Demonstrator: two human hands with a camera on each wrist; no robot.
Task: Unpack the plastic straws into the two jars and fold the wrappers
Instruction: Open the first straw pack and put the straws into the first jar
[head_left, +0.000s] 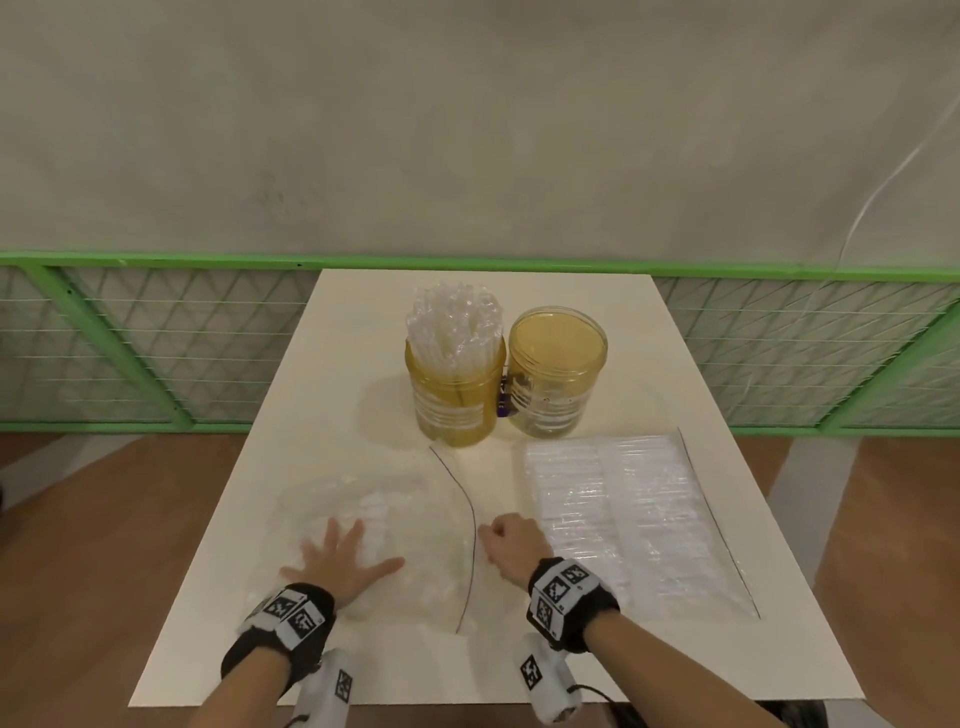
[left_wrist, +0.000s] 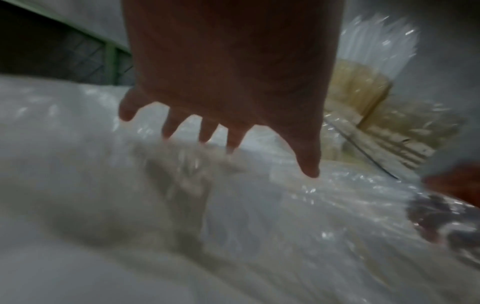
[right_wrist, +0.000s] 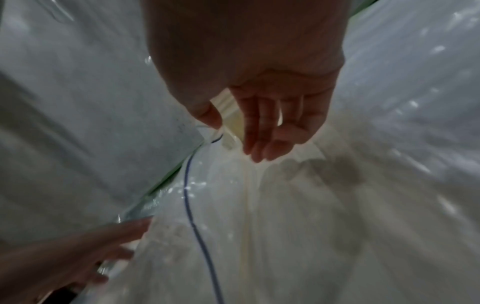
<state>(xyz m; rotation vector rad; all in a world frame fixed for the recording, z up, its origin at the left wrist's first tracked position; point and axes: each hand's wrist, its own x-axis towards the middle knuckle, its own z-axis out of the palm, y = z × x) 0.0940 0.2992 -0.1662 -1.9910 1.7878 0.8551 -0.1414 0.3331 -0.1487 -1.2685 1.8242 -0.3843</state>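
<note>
Plastic wrapper, empty: one clear, crumpled wrapper (head_left: 379, 525) lies flat on the near left of the worktop (head_left: 332, 322), its dark-lined edge curving down between the two hands.
Full pack: one unopened pack of straws (head_left: 631, 512) lies on the right of the worktop, well apart from the empty wrapper.
Jars: two amber jars stand touching at the back; the left jar (head_left: 456, 395) is packed with upright clear straws (head_left: 454, 325), the right jar (head_left: 556, 371) looks empty.
Left hand: the left hand (head_left: 340, 558) lies spread, fingers straight, palm pressing down on the empty wrapper.
Right hand: the right hand (head_left: 514, 543) is just beside the wrapper's lined edge, fingers curled; the right wrist view suggests thumb and fingertips closing near the film, but blur means I cannot tell whether it grips anything.
Step in hand: judged from this layout, half the unpacking is done and the first wrapper is being flattened for folding.
Next move: likely the right hand needs a firm pinch on the lined edge to bring it over while the left pins the slippery film.
Counts: two jars, one empty wrapper, one full pack, two hands.
</note>
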